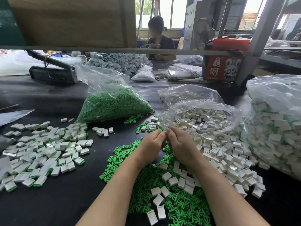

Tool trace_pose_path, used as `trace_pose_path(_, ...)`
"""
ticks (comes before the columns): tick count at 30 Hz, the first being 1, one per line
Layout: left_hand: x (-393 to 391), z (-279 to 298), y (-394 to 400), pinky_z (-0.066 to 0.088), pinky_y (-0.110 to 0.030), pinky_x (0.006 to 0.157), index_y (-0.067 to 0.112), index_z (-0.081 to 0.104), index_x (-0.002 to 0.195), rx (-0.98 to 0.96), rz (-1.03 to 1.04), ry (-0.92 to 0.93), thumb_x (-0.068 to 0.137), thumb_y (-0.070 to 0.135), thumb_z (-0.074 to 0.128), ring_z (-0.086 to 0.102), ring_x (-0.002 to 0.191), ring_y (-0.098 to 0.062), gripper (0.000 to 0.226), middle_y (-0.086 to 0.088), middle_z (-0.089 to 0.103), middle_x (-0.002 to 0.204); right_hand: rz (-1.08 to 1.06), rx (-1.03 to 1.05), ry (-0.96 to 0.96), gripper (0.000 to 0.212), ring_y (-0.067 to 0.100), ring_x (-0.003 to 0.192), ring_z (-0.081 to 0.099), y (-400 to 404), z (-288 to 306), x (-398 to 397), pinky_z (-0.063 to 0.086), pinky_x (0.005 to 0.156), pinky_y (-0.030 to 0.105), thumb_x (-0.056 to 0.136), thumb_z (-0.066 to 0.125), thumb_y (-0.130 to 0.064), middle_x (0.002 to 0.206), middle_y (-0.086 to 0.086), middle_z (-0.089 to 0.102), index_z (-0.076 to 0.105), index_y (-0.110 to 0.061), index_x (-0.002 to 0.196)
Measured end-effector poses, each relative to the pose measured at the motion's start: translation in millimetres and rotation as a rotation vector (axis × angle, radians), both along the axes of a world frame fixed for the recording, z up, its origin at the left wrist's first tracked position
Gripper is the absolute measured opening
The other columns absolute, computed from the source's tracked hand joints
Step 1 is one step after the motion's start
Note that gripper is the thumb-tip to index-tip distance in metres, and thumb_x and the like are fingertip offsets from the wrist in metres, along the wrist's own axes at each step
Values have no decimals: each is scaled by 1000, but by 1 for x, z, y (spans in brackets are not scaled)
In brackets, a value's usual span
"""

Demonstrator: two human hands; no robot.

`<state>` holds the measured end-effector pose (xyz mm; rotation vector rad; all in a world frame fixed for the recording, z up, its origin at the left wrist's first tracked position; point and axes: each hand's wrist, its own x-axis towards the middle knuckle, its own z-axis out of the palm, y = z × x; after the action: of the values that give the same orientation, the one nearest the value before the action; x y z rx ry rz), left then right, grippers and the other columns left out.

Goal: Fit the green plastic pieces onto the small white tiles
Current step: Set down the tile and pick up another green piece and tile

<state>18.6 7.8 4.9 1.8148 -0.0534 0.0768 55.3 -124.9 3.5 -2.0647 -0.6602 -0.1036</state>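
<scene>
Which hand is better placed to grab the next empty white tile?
Probably the right hand: the loose white tiles spill from their open bag just beside it, on its own side. The left hand sits over the green pieces instead.

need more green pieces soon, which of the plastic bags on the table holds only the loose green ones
The bag of green pieces left of centre, behind the hands. The open bag beside it holds white tiles, and the big bag at far right holds white tiles with green.
</scene>
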Motion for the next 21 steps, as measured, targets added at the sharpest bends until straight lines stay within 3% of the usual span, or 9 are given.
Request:
trace_pose_path(3,1,-3,-1,40,-13,60,20,58,84,1,0,-25,106,19,38,49,60,5,29,7,54,73,1,-69,-14,33,10,63,45,1,-1,0,37,63,35,105,36,-24,68,-5,51,51,-21,76)
trace_pose_path(6,1,-5,-2,40,-10,62,21,59,86,14,-6,-26,106,20,37,53,66,3,30,6,57,78,9,-117,-21,39,8,66,49,1,-1,1,39,66,34,106,31,-30,70,-8,53,49,-26,72)
trace_pose_path(11,0,-9,-5,40,-1,65,30,60,84,76,23,-58,106,21,37,57,71,19,33,19,61,80,4,-209,-32,43,15,78,56,1,-6,2,41,70,33,106,28,-35,81,-3,63,60,-18,82)
trace_pose_path(13,0,-9,-6,42,-3,66,31,60,85,68,18,-55,105,21,36,61,84,13,33,16,66,87,-8,-200,-20,46,18,82,59,1,-7,3,45,74,34,106,28,-35,87,1,66,65,-13,89)
trace_pose_path(15,0,-10,-7,47,-15,70,31,59,86,57,7,-60,105,22,36,54,100,4,31,14,66,99,-9,-190,-7,45,18,83,59,2,-8,4,45,75,35,106,29,-34,87,0,66,65,-14,90)
trace_pose_path(17,0,-11,-7,48,-26,81,31,60,91,48,-13,-49,100,31,36,60,102,-7,26,11,70,100,-2,-196,-5,45,18,82,59,2,-8,3,46,75,34,106,28,-33,86,1,66,65,-14,89)
trace_pose_path(21,1,-12,-7,45,-28,100,30,61,103,54,-36,-37,91,42,35,61,112,-13,31,11,66,103,7,-225,-11,47,19,83,59,3,-8,3,44,75,34,106,26,-31,88,5,67,65,-10,92)
